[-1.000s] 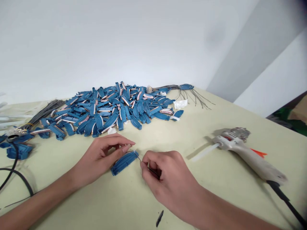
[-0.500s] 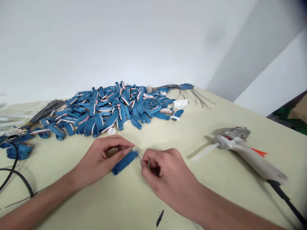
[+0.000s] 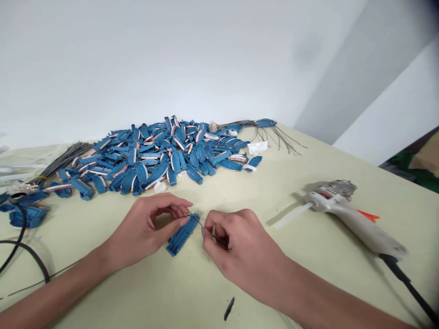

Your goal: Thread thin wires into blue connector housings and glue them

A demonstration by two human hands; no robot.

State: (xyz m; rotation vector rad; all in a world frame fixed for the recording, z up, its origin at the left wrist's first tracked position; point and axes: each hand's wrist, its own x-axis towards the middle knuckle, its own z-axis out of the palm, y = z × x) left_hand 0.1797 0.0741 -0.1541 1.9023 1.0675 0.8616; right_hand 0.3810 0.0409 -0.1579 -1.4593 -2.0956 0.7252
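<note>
Since a second ago we have swung the blue piece (image 3: 183, 234) steeper, its near end drawn toward us on the worktop (image 3: 164, 288). Far left lies the pile (image 3: 161, 153) of like pieces. Our left hand (image 3: 146, 228) has its grip clamped on the piece, steadying it, it seems, while our right hand (image 3: 236, 246) pinches a thin wire (image 3: 200, 222) at its far end. Right, the glue gun (image 3: 356, 221) lies within reach.

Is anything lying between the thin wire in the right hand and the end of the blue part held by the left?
Nothing visible. The right hand pinches the thin wire, whose tip meets the blue part held by the left hand.
</note>
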